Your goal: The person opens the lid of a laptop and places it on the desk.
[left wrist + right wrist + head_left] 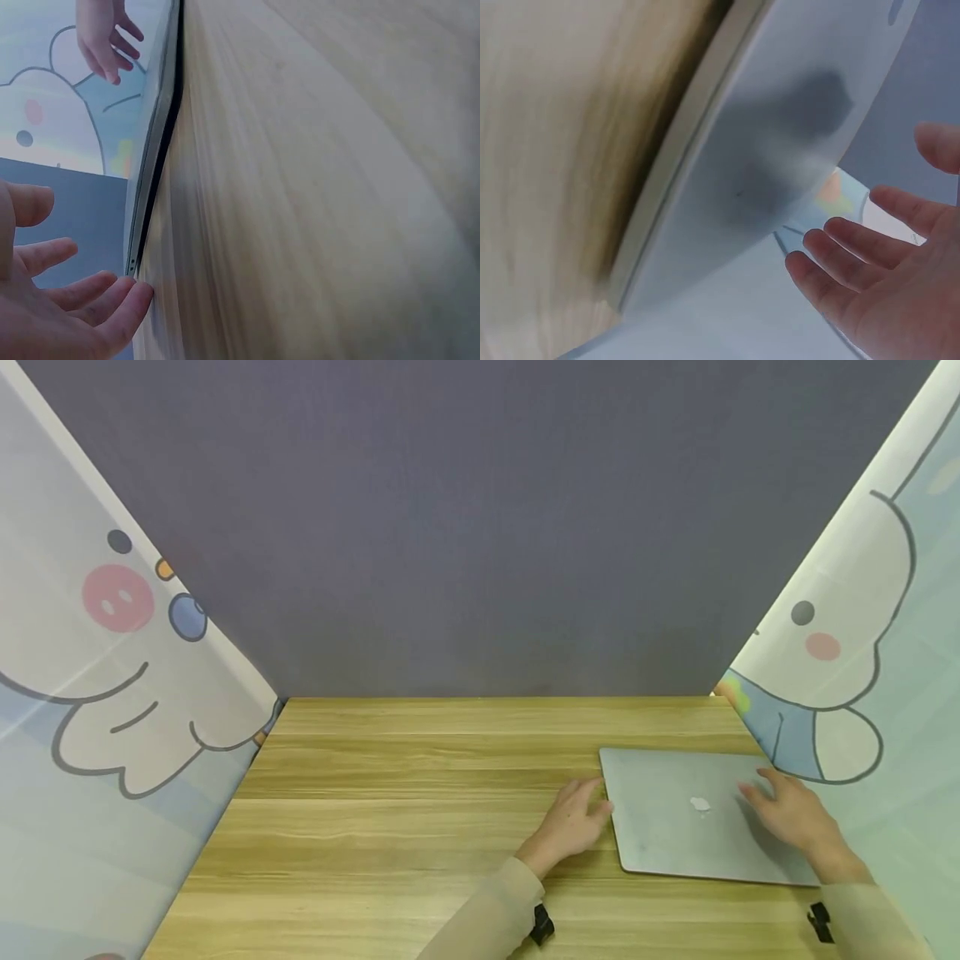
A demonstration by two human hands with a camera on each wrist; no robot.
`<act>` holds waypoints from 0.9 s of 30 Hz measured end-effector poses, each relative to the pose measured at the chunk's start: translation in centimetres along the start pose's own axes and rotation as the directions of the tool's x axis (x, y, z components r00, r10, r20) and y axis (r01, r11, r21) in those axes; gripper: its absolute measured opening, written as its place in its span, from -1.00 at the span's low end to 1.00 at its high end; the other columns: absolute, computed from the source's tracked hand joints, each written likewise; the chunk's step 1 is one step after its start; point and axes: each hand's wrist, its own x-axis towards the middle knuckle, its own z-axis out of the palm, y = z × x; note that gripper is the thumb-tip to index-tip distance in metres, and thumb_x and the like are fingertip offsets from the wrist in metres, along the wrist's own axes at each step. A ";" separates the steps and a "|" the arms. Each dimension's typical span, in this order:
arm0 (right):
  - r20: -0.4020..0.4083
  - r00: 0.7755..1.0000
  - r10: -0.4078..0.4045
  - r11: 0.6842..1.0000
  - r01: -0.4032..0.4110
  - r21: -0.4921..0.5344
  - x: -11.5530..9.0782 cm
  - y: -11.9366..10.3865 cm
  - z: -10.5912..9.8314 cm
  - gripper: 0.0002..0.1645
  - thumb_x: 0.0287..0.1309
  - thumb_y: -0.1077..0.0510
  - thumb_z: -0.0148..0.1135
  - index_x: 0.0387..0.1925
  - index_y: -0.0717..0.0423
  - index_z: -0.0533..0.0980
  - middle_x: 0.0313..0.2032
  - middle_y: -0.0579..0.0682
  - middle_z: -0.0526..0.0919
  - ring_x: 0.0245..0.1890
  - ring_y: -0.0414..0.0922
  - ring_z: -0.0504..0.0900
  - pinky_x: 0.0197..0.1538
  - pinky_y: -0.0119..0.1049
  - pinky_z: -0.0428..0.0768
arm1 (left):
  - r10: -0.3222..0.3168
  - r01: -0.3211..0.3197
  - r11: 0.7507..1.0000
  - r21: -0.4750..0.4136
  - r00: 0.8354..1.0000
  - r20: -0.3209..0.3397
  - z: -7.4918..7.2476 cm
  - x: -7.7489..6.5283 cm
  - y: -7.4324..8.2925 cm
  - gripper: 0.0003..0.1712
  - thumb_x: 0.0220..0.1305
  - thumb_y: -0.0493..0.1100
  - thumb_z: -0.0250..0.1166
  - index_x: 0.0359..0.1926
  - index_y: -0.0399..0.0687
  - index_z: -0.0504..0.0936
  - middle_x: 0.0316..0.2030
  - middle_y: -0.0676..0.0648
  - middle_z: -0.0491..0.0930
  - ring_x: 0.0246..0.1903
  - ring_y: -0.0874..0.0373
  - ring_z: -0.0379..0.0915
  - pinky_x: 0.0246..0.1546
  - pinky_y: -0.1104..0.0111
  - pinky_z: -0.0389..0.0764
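A closed silver laptop with a pale logo on its lid lies flat on the wooden table, toward the right side. My left hand is at its left edge, fingertips right at the side; the left wrist view shows the fingers spread loosely beside the laptop's thin edge. Over the right part of the lid hovers my right hand, its shadow falling on the metal. In the right wrist view its fingers are extended and apart from the laptop surface, holding nothing.
The wooden table reaches back to a dark grey panel. Cartoon-printed cloths stand as walls at the left and right, the right one close beside the laptop. Black straps show at both wrists.
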 end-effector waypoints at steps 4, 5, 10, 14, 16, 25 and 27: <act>0.004 1.000 0.020 1.000 -0.020 -0.003 0.0 0.6 0.1 -0.06 0.55 -0.27 -0.22 0.32 0.62 0.16 0.21 0.75 0.15 0.14 0.68 0.19 0.07 0.57 0.30 | 0.006 -0.006 1.000 0.022 1.000 0.006 0.2 0.2 0.2 -0.38 0.57 0.18 0.00 0.52 0.13 0.29 0.42 0.05 0.30 0.41 0.06 0.21 0.35 0.11 0.40; 0.001 1.000 0.023 1.000 -0.023 -0.005 0.0 0.7 0.1 -0.07 0.55 -0.26 -0.21 0.32 0.63 0.16 0.21 0.75 0.17 0.14 0.68 0.21 0.07 0.56 0.32 | 0.003 -0.003 1.000 0.022 1.000 0.008 0.3 0.2 0.2 -0.38 0.57 0.18 0.01 0.52 0.14 0.29 0.42 0.05 0.30 0.41 0.07 0.21 0.34 0.11 0.40; 0.018 0.999 0.036 0.999 -0.035 -0.018 -0.1 1.4 0.2 -0.07 0.55 -0.25 -0.20 0.28 0.65 0.16 0.17 0.76 0.21 0.10 0.68 0.27 0.03 0.52 0.38 | -0.007 0.006 0.999 0.041 1.000 0.015 0.5 0.4 0.7 -0.39 0.56 0.18 0.03 0.51 0.17 0.30 0.41 0.04 0.31 0.40 0.05 0.22 0.32 0.10 0.43; 0.037 0.998 0.056 0.998 -0.055 -0.029 0.0 1.8 0.1 -0.08 0.56 -0.24 -0.22 0.28 0.65 0.15 0.15 0.76 0.24 0.08 0.68 0.31 0.00 0.49 0.43 | -0.014 0.012 0.998 0.061 1.000 0.019 0.8 0.6 1.2 -0.38 0.55 0.19 0.05 0.51 0.18 0.31 0.39 0.03 0.34 0.39 0.03 0.24 0.29 0.11 0.46; 0.056 0.996 0.074 0.997 -0.073 -0.028 0.0 2.0 0.2 -0.07 0.55 -0.26 -0.23 0.28 0.65 0.13 0.15 0.76 0.25 0.07 0.68 0.31 0.00 0.48 0.44 | -0.020 0.018 0.998 0.065 1.000 0.024 1.0 0.7 1.5 -0.39 0.54 0.18 0.06 0.51 0.17 0.32 0.39 0.03 0.34 0.40 0.02 0.23 0.30 0.11 0.45; 0.074 0.993 0.095 0.995 -0.095 -0.003 -0.1 2.2 0.1 -0.06 0.55 -0.26 -0.25 0.26 0.67 0.14 0.18 0.74 0.23 0.11 0.69 0.28 0.06 0.49 0.40 | -0.051 0.048 0.997 0.064 0.998 0.040 1.6 1.2 2.0 -0.41 0.54 0.16 0.08 0.48 0.14 0.36 0.42 0.05 0.34 0.45 0.01 0.17 0.38 0.14 0.36; 0.081 0.991 0.103 0.995 -0.103 -0.001 -0.1 2.3 0.2 -0.06 0.55 -0.26 -0.24 0.26 0.67 0.13 0.18 0.75 0.23 0.11 0.69 0.27 0.07 0.49 0.39 | -0.051 0.049 0.997 0.060 0.998 0.036 1.7 1.4 2.1 -0.41 0.54 0.14 0.09 0.47 0.11 0.36 0.41 0.03 0.36 0.44 0.00 0.18 0.38 0.15 0.35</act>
